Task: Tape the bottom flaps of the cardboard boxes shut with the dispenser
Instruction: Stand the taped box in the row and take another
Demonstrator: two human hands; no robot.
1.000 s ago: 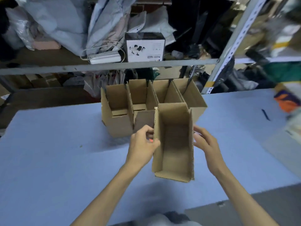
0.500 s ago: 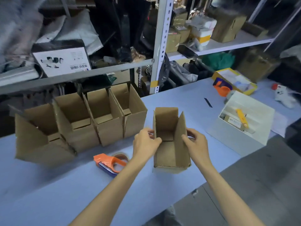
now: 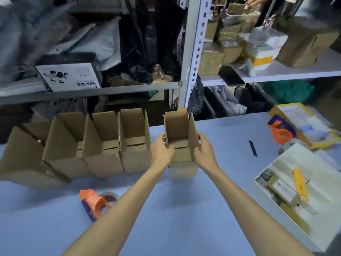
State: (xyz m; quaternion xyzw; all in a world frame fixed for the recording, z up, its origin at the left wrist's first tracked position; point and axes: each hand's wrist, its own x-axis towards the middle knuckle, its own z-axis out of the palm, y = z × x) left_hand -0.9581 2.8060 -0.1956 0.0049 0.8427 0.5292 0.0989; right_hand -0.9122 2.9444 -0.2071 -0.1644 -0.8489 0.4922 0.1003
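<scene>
- The box (image 3: 177, 130) is gripped by its side walls, with fingers of the left hand (image 3: 162, 152) and right hand (image 3: 205, 151) curled round them.
- Other boxes (image 3: 103, 150) are lined up just left of it.
- The dispenser (image 3: 94, 201) is laid on the desk (image 3: 184, 218), left of the box and nearer.

Left arm: I had it stretched forward, bare, nearly straight.
Left hand (image 3: 162, 150): I had its fingers curled on the left wall of the cardboard box (image 3: 176, 126).
Right arm: stretched forward likewise, bare.
Right hand (image 3: 204, 148): I had it gripping the right wall, level with the left.
</scene>
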